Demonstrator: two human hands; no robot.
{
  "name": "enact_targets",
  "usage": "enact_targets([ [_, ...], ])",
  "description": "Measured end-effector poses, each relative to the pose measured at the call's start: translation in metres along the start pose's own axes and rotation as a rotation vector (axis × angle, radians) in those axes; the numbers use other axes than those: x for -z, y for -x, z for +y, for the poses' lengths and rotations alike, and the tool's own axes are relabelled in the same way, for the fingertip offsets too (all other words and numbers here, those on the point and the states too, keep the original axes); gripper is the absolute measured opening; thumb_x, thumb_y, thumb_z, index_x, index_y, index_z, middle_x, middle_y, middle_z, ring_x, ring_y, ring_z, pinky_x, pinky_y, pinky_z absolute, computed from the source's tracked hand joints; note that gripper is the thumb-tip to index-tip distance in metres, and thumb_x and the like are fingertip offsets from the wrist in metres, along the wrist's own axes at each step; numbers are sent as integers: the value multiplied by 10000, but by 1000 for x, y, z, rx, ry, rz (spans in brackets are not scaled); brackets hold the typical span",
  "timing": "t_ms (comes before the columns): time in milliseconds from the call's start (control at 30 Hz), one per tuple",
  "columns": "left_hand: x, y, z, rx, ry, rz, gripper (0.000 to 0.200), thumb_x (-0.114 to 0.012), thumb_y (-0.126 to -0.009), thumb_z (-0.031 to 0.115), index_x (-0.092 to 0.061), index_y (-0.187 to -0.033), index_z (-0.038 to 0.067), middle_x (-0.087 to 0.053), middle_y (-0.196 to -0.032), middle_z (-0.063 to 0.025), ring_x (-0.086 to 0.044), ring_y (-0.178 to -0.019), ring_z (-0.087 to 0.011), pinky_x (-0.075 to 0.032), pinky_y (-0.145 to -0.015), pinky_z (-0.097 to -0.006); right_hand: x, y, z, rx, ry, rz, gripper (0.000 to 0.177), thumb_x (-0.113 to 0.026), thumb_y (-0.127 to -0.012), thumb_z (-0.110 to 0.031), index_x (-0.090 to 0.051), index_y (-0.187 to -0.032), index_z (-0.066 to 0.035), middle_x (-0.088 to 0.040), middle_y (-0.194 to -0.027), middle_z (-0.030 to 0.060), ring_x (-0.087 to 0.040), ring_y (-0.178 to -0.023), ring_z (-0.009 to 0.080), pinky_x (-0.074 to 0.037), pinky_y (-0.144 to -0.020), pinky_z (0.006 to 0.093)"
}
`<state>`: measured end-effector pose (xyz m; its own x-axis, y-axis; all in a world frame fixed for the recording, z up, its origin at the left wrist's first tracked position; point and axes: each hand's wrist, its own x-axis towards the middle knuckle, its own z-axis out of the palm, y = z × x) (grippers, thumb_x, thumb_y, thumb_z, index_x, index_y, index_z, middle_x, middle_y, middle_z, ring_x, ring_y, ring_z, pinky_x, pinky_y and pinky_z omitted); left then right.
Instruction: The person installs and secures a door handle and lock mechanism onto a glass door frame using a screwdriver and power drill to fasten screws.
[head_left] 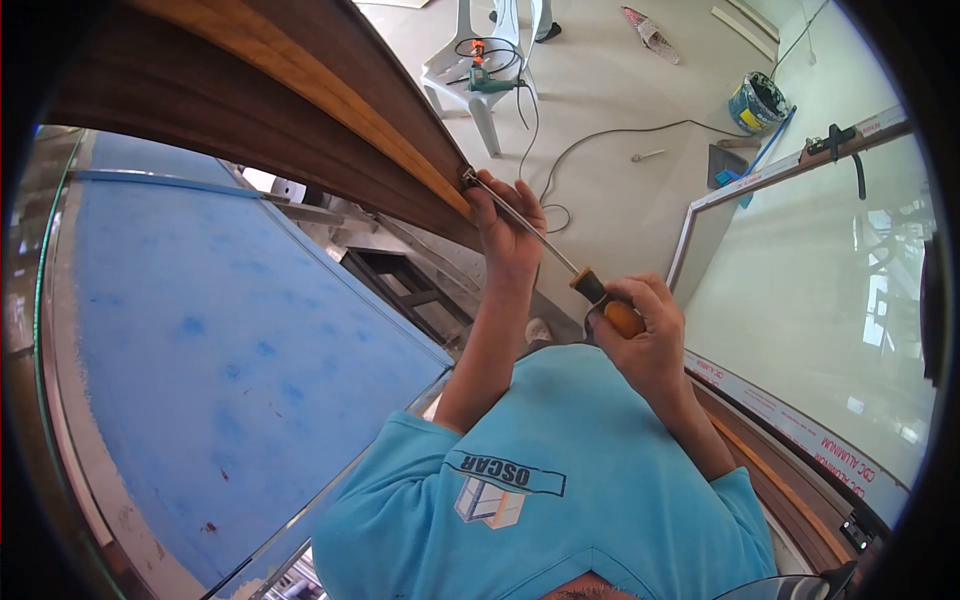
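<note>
My right hand (645,325) is closed around the orange-and-black handle of a screwdriver (545,243). Its long silver shaft slants up and left to the edge of a brown wood-toned frame piece (330,110). At the tip is a small metal part (468,178) on that edge, too small to make out fully. My left hand (510,228) is closed by the tip, with thumb and fingers on either side of the shaft. What the left fingers pinch is partly hidden.
A blue-covered surface (230,340) lies left. On a white plastic chair (455,75) rests a green power drill (490,82), its cord trailing over the floor. A paint-stained bucket (757,103) stands back right. A glass panel with taped aluminum frame (770,410) is at right.
</note>
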<state>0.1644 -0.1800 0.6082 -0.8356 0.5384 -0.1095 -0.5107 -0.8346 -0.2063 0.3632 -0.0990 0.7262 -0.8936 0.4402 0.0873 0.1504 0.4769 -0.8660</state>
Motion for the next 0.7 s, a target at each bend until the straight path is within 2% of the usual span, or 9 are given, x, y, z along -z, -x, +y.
enact_targets([
  [67, 2, -2, 1, -16, -33, 0, 241, -758, -780, 257, -698, -978, 133, -747, -980, 47, -709, -849, -76, -553, -939, -337, -3, 2, 3, 154, 92, 141, 348, -735, -773, -20, -673, -1116, -8, -627, -1015, 120, -674, -824, 232, -543, -691, 324],
  [200, 6, -5, 3, -34, -42, 29, 246, -759, -778, 263, -698, -979, 136, -747, -970, 55, -708, -840, -76, -551, -944, -334, -5, 2, 7, 103, 123, 136, 327, -713, -797, -15, -697, -1123, -26, -650, -970, 100, -686, -770, 230, -548, -661, 326],
  [267, 7, -4, 3, -41, -58, 20, 244, -752, -786, 286, -698, -973, 139, -748, -962, 62, -705, -824, -63, -539, -942, -339, -10, 1, 12, 166, 81, 130, 279, -696, -855, -64, -693, -1131, -23, -658, -948, 86, -636, -629, 169, -514, -583, 287],
  [300, 4, -3, 2, -43, -58, 22, 244, -752, -786, 286, -698, -973, 139, -748, -962, 62, -705, -824, -63, -539, -942, -339, -10, 1, 18, 165, 79, 127, 279, -696, -855, -64, -693, -1131, -23, -658, -948, 86, -636, -629, 169, -514, -583, 287],
  [367, -1, -2, -2, -75, -66, 63, 246, -744, -791, 314, -698, -968, 150, -750, -951, 68, -701, -802, -52, -516, -926, -340, -9, 1, 28, -531, -716, -119, 299, -673, -903, -114, -642, -1175, 5, -653, -940, 75, -547, -544, 91, -441, -507, 235],
  [467, -3, -1, -3, -67, -48, 98, 253, -738, -794, 337, -697, -969, 159, -751, -931, 76, -698, -794, -43, -489, -909, -333, 10, -18, 6, -701, -942, -198, 342, -647, -926, -127, -569, -1219, 31, -643, -914, 61, -463, -502, 40, -365, -470, 199],
  [600, -3, -2, -3, -80, -60, 91, 260, -752, -780, 334, -699, -969, 165, -751, -921, 83, -698, -797, -41, -482, -896, -327, 11, -6, 10, -522, -848, -255, 371, -661, -909, -108, -533, -1234, 19, -642, -876, 53, -520, -553, 54, -410, -511, 201],
  [667, -3, -2, -3, -54, -58, 67, 260, -763, -770, 325, -700, -965, 165, -751, -923, 86, -697, -798, -40, -483, -889, -326, -1, 1, 12, -325, -639, -55, 404, -679, -901, -109, -537, -1257, 18, -645, -860, 60, -566, -612, 70, -446, -562, 204],
  [700, -3, -1, -3, -54, -58, 64, 260, -763, -770, 325, -700, -965, 165, -751, -923, 86, -697, -798, -40, -483, -889, -326, -4, 1, 18, -322, -638, -54, 404, -679, -901, -109, -537, -1257, 18, -645, -860, 60, -566, -612, 70, -446, -562, 204],
])
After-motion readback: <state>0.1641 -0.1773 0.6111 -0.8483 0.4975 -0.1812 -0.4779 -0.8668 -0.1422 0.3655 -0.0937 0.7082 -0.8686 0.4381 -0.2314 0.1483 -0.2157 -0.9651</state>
